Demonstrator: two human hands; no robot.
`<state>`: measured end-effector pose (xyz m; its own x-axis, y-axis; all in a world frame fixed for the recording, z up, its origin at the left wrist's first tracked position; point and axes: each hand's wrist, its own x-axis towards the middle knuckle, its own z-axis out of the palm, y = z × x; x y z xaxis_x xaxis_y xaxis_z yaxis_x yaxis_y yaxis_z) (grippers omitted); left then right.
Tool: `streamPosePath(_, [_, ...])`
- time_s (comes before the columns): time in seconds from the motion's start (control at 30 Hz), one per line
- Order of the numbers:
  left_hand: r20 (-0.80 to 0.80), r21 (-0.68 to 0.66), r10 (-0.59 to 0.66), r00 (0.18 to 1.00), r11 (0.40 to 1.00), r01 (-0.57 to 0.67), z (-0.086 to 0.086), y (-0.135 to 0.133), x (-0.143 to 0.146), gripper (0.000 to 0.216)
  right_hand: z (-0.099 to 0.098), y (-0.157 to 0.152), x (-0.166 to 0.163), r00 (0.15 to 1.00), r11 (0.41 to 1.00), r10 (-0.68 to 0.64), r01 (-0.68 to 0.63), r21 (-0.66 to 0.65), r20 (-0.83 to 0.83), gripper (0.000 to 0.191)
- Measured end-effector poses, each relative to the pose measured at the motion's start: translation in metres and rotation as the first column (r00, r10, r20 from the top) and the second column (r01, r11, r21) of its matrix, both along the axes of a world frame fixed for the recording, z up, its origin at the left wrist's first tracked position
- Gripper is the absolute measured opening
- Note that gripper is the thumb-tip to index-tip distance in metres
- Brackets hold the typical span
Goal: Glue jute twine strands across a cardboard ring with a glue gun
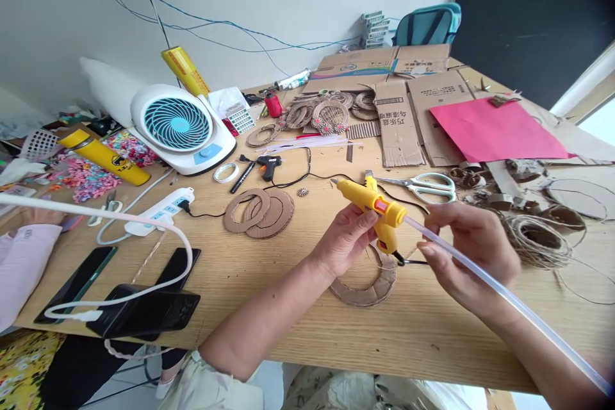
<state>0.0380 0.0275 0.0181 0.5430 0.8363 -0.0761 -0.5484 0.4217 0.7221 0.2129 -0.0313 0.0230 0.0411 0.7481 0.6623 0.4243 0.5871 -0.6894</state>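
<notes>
My left hand [346, 237] is wrapped round a yellow hot glue gun [384, 230], whose nozzle points to the upper left. A long, clear glue stick [500, 291] runs from the back of the gun to the lower right. My right hand [473, 256] pinches this stick close behind the gun. On the table below the gun lies a cardboard ring [369, 291], partly hidden by the gun and my left hand. White-handled scissors [430, 187] rest just beyond my right hand.
To the left are two cardboard rings [247, 210], a black glue gun [269, 166], a power strip [161, 211], a fan [182, 128] and phones [158, 311]. Twine [535, 240] lies at right, cardboard sheets [442, 109] behind. Another person's sleeve [29, 269] shows at left.
</notes>
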Motion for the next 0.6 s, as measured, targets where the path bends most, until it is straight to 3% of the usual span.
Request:
streamPosePath(0.17, [0.011, 0.016, -0.056, 0.998, 0.998, 0.056, 0.004, 0.000, -0.004, 0.049, 0.008, -0.013, 0.008, 0.998, 1.000, 0.016, -0.016, 0.014, 0.054, 0.026])
streamPosePath(0.47, [0.033, -0.011, -0.044, 0.998, 0.999, 0.044, 0.004, -0.004, -0.002, 0.049, 0.011, -0.006, 0.013, 0.995, 0.971, 0.069, -0.082, 0.223, 0.069, 0.042])
streamPosePath(0.6, [0.024, -0.008, -0.047, 0.999, 0.999, 0.048, 0.007, -0.006, -0.002, 0.049, 0.012, -0.007, 0.014, 0.993, 0.971, 0.041, -0.066, 0.230, 0.112, 0.042])
